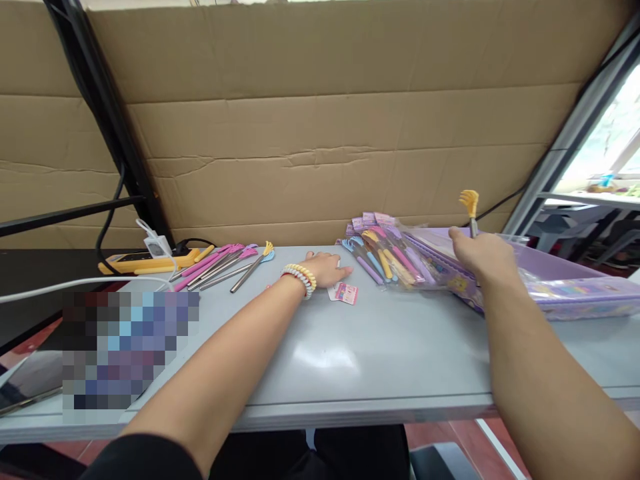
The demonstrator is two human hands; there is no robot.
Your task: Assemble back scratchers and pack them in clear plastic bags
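My left hand [326, 269], with a beaded band at its wrist, reaches to the middle of the grey table, its fingers partly spread over small printed cards [346, 293]. Upright in my closed right hand [483, 253] is a stick with a yellow hand-shaped head [470, 202]. To the left lie loose metal sticks with pink, purple, blue and yellow hand-shaped heads [253, 267]. Between my hands, clear bags [395, 257] hold more such sticks with coloured handles and printed cards. A purple zippered case [580, 267] lies open beside and behind my right forearm.
A yellow and black device [150, 261] with a white plug and cable sits at the back left. A blurred-out item [135, 347] lies on the near left. Cardboard [350, 133] stands behind the table, between metal posts. The table's front edge [360, 413] runs below my forearms.
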